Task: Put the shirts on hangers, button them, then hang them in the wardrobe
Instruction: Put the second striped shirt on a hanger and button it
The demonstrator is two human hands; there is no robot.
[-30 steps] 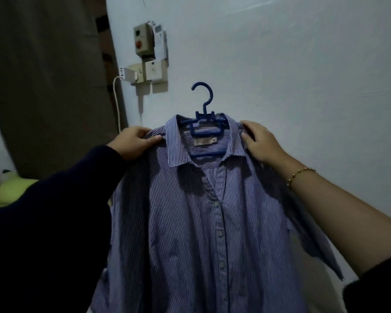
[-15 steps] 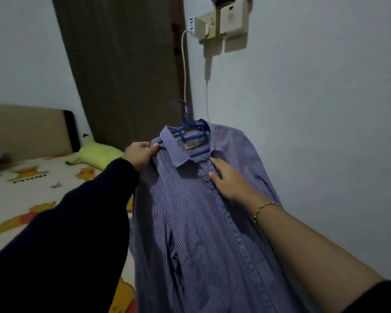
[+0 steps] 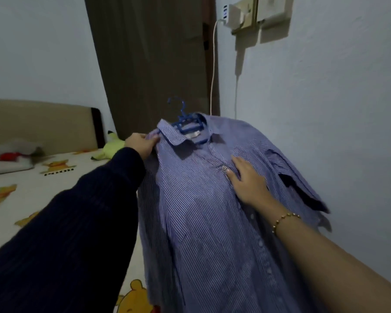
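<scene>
Premises: a bedroom in a private home. Evidence: a bed [image 3: 54, 199] with a cartoon-bear printed sheet and a padded beige headboard [image 3: 43, 123]; a yellow plush toy [image 3: 112, 146] lying on it; plain painted walls; a wall socket with charger [image 3: 231, 12] and trailing cable [image 3: 213, 64]; a brown door [image 3: 149, 64].

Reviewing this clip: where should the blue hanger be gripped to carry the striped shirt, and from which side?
Probably the neck just under the hook, from above. Only that part of the blue hanger stands clear of the collar; its arms are buried inside the striped shirt. The left hand only pinches the shoulder fabric; the right hand lies flat near the top button.
</scene>
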